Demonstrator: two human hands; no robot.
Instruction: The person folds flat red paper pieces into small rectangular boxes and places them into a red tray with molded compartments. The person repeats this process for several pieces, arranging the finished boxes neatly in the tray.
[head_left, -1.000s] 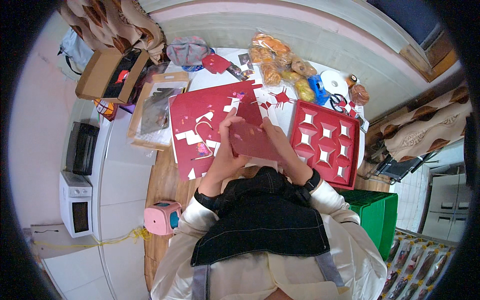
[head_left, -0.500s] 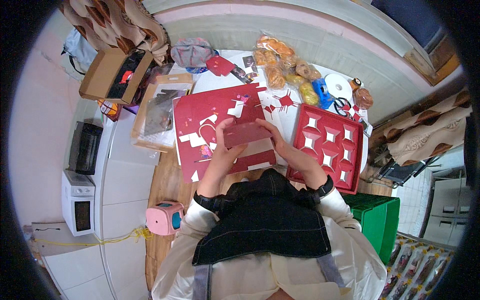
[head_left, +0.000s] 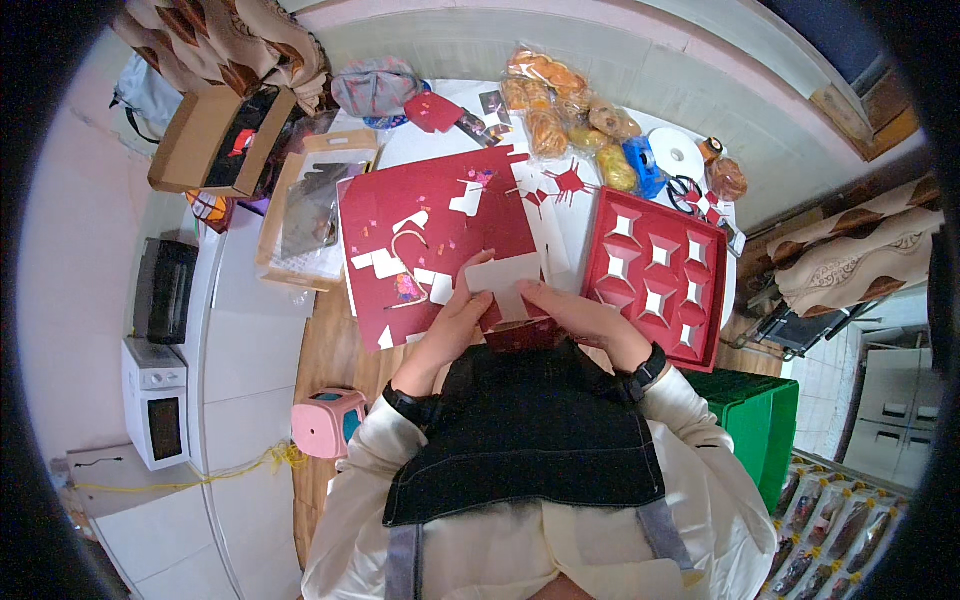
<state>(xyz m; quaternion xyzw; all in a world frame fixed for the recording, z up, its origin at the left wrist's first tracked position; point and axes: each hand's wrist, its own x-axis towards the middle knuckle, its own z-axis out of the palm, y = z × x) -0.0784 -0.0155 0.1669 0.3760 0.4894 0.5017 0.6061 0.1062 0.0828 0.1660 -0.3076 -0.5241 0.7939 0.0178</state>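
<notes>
Close in front of my body, both hands hold a folded piece of card point(head_left: 505, 274), white on the face turned up and dark red below. My left hand point(head_left: 463, 315) pinches its left side, the thumb lying on the card. On the right side, my right hand point(head_left: 562, 305) grips it with the thumb near the fold. Beneath and beyond them lies a large red card sheet point(head_left: 380, 318) with white cut-outs, small printed flowers and a looped cord handle point(head_left: 398, 250). To the right sits a red tray point(head_left: 717, 310) with several star-shaped openings.
Bags of bread point(head_left: 548, 130), a white roll point(head_left: 676, 155) and scissors point(head_left: 683, 190) stand at the back right. At left are a clear-windowed box point(head_left: 270, 250) and an open cardboard box point(head_left: 180, 160). A green crate point(head_left: 750, 420) and a pink stool point(head_left: 325, 422) flank me.
The card has come nearer my body and turned, so its white side now shows and it is bent at a fold. Both hands moved toward me with it.
</notes>
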